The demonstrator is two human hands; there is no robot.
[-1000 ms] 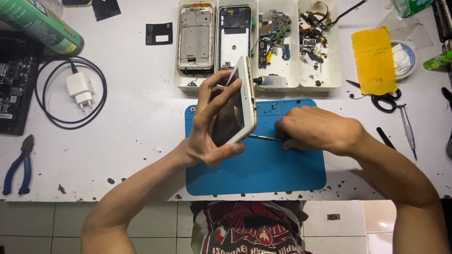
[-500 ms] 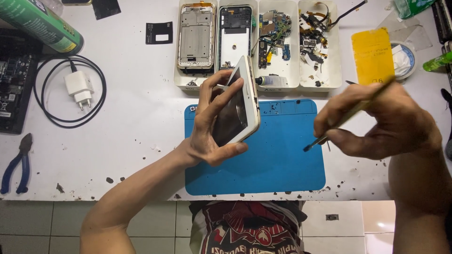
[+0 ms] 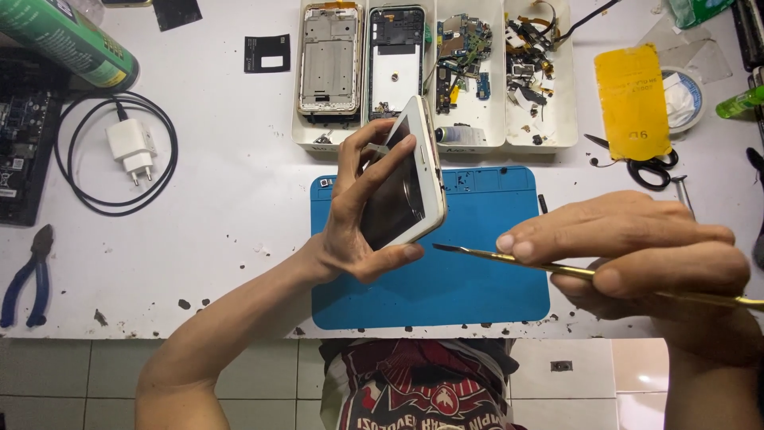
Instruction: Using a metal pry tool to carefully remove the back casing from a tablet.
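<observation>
- A white-framed phone [image 3: 406, 179] is held upright on its edge in the left hand [image 3: 358, 215], above the blue work mat [image 3: 446, 279] and near the mat's 11 o'clock corner.
- The phone's dark screen is turned toward the palm; the thumb is pressed under its lower edge and the other fingers are curled over the screen side, slightly spread.
- A thin brass-coloured pry tool [image 3: 557, 267] is pinched in the right hand [image 3: 637, 247], at 3 o'clock from the phone.
- The tool is gripped between thumb and fingertips, with the remaining fingers pressed together along its shaft; its flat tip is pointed toward 9 o'clock and kept just apart from the phone.
- At 12 o'clock from the mat, a white parts tray [image 3: 434, 139] is set, with two phone frames and loose circuit parts laid in its compartments.
- At 10 o'clock, a white charger [image 3: 131, 147] with a coiled black cable is seen on the white table [image 3: 223, 207].
- Blue-handled pliers [image 3: 28, 275] are placed at 9 o'clock, near the table edge.
- At 2 o'clock, a yellow sheet [image 3: 633, 99] and black-handled scissors [image 3: 637, 163] are laid side by side.
- A green can [image 3: 68, 40] is laid at the far 10 o'clock corner.
</observation>
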